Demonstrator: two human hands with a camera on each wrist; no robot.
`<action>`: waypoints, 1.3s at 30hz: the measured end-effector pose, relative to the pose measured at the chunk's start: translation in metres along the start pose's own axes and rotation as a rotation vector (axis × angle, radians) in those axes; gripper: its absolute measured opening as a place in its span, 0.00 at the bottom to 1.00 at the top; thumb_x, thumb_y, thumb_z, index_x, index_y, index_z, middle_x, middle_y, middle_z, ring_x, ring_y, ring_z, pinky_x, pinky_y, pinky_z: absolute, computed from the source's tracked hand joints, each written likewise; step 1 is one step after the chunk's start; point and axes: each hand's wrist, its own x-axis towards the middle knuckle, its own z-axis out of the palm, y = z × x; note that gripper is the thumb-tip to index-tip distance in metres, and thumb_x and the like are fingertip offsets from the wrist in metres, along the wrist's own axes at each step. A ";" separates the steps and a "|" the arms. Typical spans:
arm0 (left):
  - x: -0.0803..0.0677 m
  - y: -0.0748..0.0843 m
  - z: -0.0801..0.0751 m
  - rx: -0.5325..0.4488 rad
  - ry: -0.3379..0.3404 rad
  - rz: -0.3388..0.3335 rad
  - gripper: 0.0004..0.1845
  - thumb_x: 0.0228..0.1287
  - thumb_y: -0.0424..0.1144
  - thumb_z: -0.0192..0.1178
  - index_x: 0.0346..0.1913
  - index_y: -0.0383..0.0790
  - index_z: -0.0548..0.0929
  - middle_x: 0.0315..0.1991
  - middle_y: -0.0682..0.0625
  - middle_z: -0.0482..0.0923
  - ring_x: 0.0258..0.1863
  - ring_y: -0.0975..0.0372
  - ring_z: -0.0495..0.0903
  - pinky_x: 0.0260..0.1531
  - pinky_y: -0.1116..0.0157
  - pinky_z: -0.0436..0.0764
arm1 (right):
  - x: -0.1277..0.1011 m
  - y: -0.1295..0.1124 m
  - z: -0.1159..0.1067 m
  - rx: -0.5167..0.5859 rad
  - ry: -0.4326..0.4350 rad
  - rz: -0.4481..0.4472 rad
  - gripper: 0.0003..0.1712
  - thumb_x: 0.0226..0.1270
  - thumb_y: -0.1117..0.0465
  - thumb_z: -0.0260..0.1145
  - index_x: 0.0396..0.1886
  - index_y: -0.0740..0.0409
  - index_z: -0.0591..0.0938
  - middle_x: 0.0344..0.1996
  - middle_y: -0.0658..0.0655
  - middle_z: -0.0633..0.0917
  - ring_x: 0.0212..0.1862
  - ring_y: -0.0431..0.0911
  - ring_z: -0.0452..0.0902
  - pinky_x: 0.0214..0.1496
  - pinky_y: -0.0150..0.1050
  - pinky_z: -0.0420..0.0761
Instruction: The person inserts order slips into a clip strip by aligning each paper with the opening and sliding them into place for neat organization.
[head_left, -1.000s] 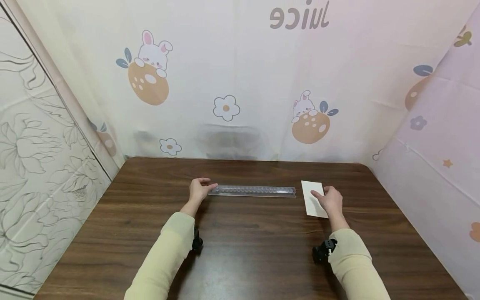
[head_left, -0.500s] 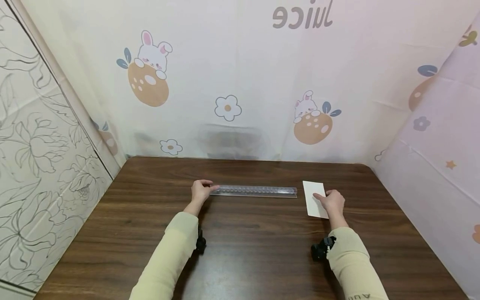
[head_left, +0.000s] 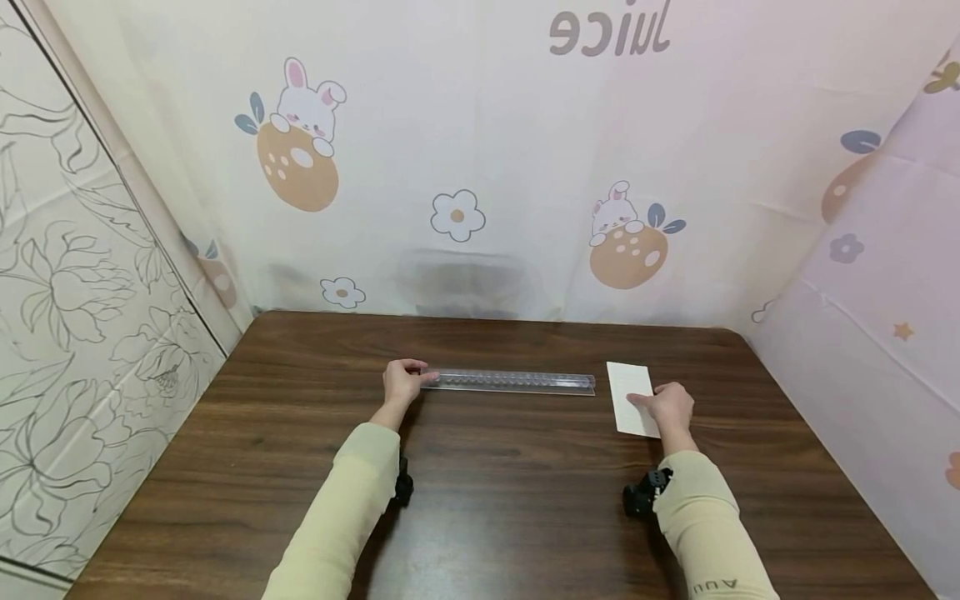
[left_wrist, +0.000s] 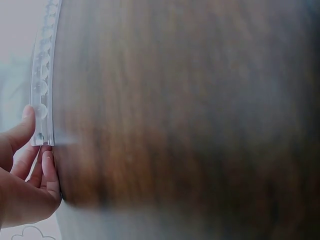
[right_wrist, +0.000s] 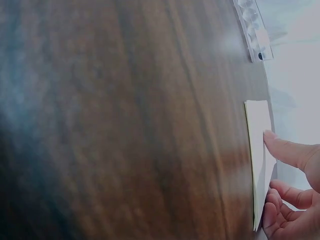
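Between our hands almost nothing has moved: left hand [head_left: 401,382] still pinches the long clear plastic ruler [head_left: 516,382]; right hand [head_left: 667,406] keeps an extended finger on the white folded paper slip [head_left: 632,398].

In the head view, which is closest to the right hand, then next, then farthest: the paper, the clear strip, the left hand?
1. Paper: under the right hand, touching its fingers.
2. Clear strip: to the left of the paper, mid-table.
3. Left hand: farthest, at the strip's far left end.

Home-style recording booth: cartoon bunny curtains [head_left: 480,167] round wood table [head_left: 495,500].
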 end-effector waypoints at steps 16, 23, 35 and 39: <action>-0.001 -0.003 0.000 0.002 0.018 -0.023 0.12 0.39 0.37 0.73 0.29 0.34 0.86 0.31 0.43 0.81 0.35 0.54 0.75 0.39 0.60 0.73 | -0.005 0.004 0.001 0.053 0.010 0.008 0.30 0.50 0.58 0.68 0.45 0.77 0.72 0.44 0.74 0.72 0.44 0.64 0.67 0.43 0.52 0.69; 0.000 -0.002 0.000 -0.015 0.021 -0.042 0.12 0.38 0.37 0.73 0.29 0.34 0.86 0.32 0.43 0.82 0.39 0.54 0.76 0.42 0.60 0.73 | -0.006 0.004 0.002 0.061 0.061 0.013 0.29 0.47 0.58 0.70 0.45 0.73 0.72 0.44 0.73 0.72 0.44 0.64 0.68 0.41 0.53 0.69; 0.000 -0.001 -0.001 -0.017 0.022 -0.056 0.13 0.38 0.36 0.73 0.29 0.34 0.86 0.32 0.43 0.82 0.39 0.54 0.77 0.43 0.60 0.73 | -0.003 0.009 0.002 0.130 0.131 -0.024 0.23 0.45 0.67 0.69 0.41 0.73 0.73 0.40 0.72 0.75 0.43 0.62 0.67 0.42 0.51 0.68; 0.000 -0.001 -0.001 -0.013 0.020 -0.061 0.13 0.38 0.37 0.73 0.30 0.34 0.86 0.33 0.43 0.82 0.40 0.54 0.77 0.43 0.60 0.73 | -0.005 0.011 0.001 0.181 0.131 -0.041 0.20 0.46 0.69 0.68 0.40 0.73 0.74 0.36 0.71 0.77 0.40 0.60 0.69 0.40 0.50 0.68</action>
